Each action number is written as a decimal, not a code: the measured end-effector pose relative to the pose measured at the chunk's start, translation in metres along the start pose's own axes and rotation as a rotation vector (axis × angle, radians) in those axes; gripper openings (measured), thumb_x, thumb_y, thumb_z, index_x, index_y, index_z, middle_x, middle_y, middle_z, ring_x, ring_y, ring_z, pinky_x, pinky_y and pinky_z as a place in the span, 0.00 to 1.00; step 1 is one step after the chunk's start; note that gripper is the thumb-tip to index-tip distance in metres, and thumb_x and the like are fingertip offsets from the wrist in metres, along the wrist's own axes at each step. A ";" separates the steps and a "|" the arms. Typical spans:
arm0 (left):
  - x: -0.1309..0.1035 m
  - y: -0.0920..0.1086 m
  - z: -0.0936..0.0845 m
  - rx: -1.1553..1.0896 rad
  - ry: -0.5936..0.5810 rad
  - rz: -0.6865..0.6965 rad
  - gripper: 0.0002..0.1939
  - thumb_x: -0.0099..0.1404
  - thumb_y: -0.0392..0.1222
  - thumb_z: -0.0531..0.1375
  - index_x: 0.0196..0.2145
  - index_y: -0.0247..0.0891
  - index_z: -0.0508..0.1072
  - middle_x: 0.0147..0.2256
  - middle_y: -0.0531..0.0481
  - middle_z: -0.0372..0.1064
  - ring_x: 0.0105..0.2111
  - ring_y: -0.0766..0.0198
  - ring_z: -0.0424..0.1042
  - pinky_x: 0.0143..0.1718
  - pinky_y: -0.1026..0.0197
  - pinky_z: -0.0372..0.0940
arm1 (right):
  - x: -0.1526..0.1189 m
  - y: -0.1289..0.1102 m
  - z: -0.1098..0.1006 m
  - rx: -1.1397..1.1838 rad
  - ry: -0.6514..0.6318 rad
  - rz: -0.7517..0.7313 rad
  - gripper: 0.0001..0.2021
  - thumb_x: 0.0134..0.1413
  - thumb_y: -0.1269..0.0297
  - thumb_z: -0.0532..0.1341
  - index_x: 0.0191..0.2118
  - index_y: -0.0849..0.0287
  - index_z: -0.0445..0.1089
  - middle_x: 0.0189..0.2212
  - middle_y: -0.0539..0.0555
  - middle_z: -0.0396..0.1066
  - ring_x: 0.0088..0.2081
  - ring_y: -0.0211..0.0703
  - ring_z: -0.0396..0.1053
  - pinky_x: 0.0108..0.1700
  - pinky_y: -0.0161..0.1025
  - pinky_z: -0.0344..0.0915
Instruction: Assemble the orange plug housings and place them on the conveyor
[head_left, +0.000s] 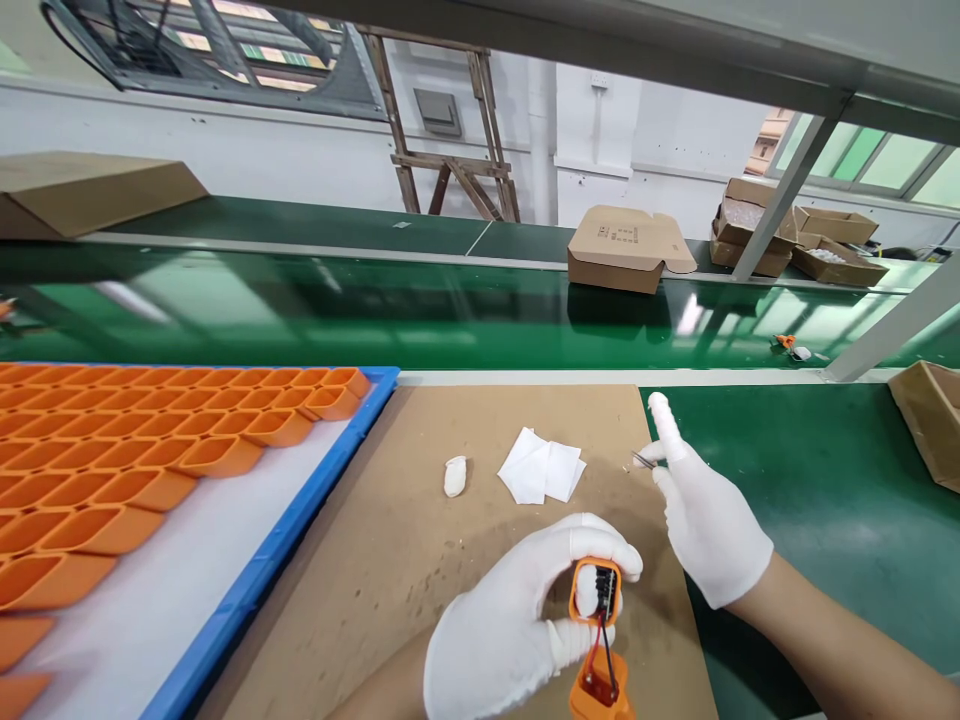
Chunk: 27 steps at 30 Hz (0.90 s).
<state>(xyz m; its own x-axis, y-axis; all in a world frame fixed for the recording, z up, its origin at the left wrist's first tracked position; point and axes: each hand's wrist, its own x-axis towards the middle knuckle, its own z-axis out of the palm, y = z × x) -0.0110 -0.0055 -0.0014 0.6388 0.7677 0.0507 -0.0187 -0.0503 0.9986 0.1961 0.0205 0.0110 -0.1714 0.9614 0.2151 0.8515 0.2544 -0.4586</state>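
My left hand [517, 610], in a white glove, is closed around a small orange plastic housing [576, 598]. Its open end faces up, showing a white pad [586, 590] and a black part inside. A red and a black wire run from it to a second orange piece [600, 690] below. My right hand [705, 510], also gloved, is away to the right with its index finger stretched out. Between its thumb and other fingers is a thin metal tool, seemingly tweezers [643, 460]. White paper squares [529, 468] and a small white wad [454, 476] lie on the cardboard sheet [390, 540].
At left, a blue-edged tray [300, 545] holds rows of orange housings [150, 490]. A green conveyor belt [450, 310] crosses behind. Cardboard boxes [615, 265] stand beyond it; another box [930, 425] is at right. A slanted metal post [892, 320] rises on the right.
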 end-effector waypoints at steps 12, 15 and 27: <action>0.003 0.004 -0.001 -0.059 0.018 -0.007 0.20 0.54 0.28 0.58 0.45 0.40 0.72 0.42 0.46 0.66 0.36 0.61 0.68 0.35 0.58 0.68 | 0.009 0.007 0.002 0.024 -0.041 0.088 0.21 0.62 0.67 0.55 0.60 0.49 0.63 0.40 0.47 0.74 0.30 0.38 0.71 0.32 0.37 0.68; 0.003 0.007 0.001 -0.047 0.022 0.005 0.20 0.54 0.28 0.58 0.44 0.40 0.73 0.42 0.46 0.66 0.34 0.62 0.69 0.36 0.57 0.69 | 0.017 0.013 0.014 0.016 -0.115 0.077 0.16 0.60 0.61 0.60 0.54 0.51 0.70 0.40 0.48 0.74 0.34 0.39 0.72 0.40 0.38 0.69; 0.011 -0.012 0.007 0.252 -0.478 -0.049 0.24 0.44 0.32 0.66 0.42 0.46 0.79 0.33 0.54 0.70 0.27 0.64 0.67 0.32 0.63 0.68 | 0.063 -0.047 0.033 0.018 -0.197 -0.103 0.15 0.64 0.58 0.60 0.50 0.62 0.68 0.48 0.54 0.68 0.45 0.51 0.70 0.45 0.47 0.71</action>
<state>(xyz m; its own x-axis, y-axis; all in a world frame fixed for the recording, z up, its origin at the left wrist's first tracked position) 0.0010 -0.0010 -0.0132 0.9141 0.3997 -0.0683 0.1675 -0.2186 0.9613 0.1285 0.0723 0.0174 -0.3522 0.9316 0.0899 0.8155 0.3526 -0.4590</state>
